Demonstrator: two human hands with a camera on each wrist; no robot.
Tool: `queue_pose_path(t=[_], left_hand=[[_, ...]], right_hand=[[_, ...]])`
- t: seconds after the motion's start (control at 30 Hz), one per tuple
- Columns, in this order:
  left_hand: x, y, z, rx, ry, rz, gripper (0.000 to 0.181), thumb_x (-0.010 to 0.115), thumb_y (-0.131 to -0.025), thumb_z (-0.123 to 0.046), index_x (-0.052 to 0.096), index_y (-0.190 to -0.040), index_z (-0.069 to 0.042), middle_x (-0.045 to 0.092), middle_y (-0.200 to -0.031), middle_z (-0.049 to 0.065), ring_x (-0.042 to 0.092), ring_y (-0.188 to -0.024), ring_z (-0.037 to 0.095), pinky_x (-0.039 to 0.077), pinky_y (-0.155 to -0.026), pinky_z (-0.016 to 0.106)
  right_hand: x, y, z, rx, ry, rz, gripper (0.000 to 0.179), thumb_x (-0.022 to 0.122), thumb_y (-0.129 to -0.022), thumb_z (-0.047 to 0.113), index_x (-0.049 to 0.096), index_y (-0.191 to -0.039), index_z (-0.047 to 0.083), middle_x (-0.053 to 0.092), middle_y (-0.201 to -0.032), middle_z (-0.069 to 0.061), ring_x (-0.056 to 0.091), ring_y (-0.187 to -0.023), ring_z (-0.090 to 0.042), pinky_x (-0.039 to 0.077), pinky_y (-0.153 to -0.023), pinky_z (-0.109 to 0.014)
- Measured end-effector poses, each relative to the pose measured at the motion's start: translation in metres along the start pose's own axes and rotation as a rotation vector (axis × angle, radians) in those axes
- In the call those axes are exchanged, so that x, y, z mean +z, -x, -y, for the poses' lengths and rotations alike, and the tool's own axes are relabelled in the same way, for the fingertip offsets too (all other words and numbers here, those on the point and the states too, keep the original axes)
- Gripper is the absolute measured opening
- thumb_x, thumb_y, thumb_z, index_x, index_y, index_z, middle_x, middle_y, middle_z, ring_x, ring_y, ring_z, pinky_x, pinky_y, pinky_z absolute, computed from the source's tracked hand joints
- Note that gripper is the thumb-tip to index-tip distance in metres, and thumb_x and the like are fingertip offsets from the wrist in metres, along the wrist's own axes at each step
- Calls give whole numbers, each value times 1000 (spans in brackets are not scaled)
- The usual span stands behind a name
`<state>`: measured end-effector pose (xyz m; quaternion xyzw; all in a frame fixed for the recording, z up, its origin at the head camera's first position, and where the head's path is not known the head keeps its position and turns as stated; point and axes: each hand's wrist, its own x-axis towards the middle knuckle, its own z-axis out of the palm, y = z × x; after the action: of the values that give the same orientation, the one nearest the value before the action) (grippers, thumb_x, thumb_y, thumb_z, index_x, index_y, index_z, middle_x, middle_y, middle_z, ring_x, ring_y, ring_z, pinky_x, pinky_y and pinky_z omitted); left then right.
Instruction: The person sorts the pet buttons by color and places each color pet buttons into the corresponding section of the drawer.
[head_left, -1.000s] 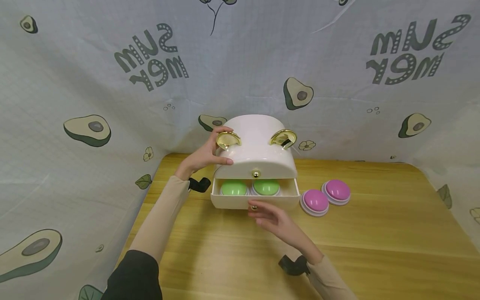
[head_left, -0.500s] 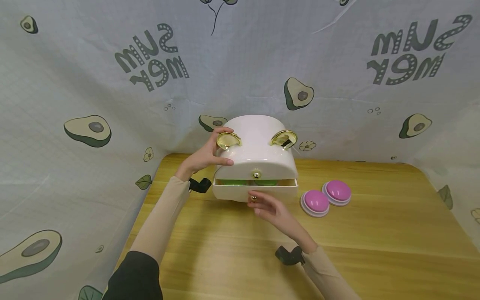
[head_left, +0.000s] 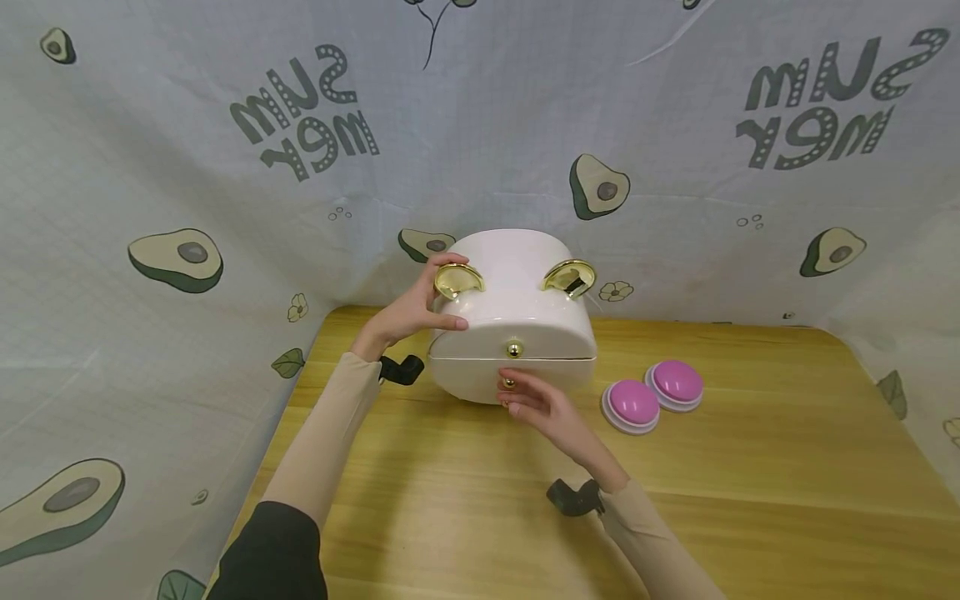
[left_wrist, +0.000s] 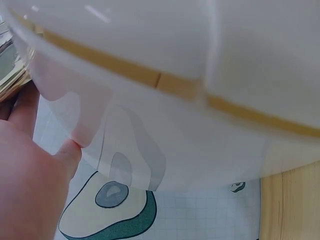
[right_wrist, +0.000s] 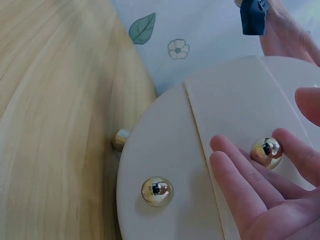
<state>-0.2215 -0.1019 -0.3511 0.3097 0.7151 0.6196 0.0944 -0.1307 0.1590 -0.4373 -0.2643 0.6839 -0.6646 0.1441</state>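
Wooden tabletop (head_left: 787,433), white rounded box (head_left: 513,304) near its far edge, two pink-domed discs (head_left: 634,402) close together beside the box

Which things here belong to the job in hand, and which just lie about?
In use:
white box
its lower drawer
left hand on the box
right hand at the drawer

Apparently just lying about:
nearer pink button
farther pink button

Surface (head_left: 780,433) and surroundings

On the surface, a pink-topped disc (head_left: 634,402); beside it, nearer the far edge, a second pink-topped disc (head_left: 678,381). Behind and left of the surface, pale cloth (head_left: 480,133) printed with avocados (head_left: 168,250).
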Motion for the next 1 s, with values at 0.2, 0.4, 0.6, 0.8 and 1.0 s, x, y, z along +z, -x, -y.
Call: queue_pose_path(t=[0.2,0.4,0.6,0.8,1.0], left_hand=[[0,0,-1,0,1,-1,82,74,-78,4,23,-140,-15,30,-139,10,28,-134,22,22,-109,46],[1,-1,-1,-15,-7,-6,82,72,-78,6,23,-140,-15,30,-139,11,29,-133,23,24,-108,46],[2,1,-2,-39,-51,-14,86,75,-76,3,22,-140,-16,25,-142,11,27,-133,23,25,-107,50],[3,2,-2,-41,-109,-12,95,83,-72,-12,18,-140,-21,19,-145,10,25,-133,23,27,-105,51],[5,3,2,-4,-135,-9,102,86,-71,-24,13,-141,-22,20,-143,11,23,-133,22,24,-106,50]], right_hand=[[-2,-2,-1,-3,-9,-7,47,53,-94,-4,40,-138,-10,48,-130,-32,50,-117,-45,46,-92,-33],[-4,-4,-1,-14,2,-7,46,54,-94,-1,40,-137,-11,48,-129,-33,51,-117,-45,46,-92,-32],[-4,-5,1,-2,-11,-8,45,54,-95,1,41,-136,-11,49,-128,-33,51,-117,-44,46,-92,-32],[-1,-4,0,0,-37,-23,46,55,-94,0,41,-137,-10,48,-130,-32,49,-119,-44,46,-93,-31],[3,-2,-4,2,-48,-31,48,55,-94,0,39,-139,-8,47,-132,-31,47,-121,-44,45,-94,-30]])
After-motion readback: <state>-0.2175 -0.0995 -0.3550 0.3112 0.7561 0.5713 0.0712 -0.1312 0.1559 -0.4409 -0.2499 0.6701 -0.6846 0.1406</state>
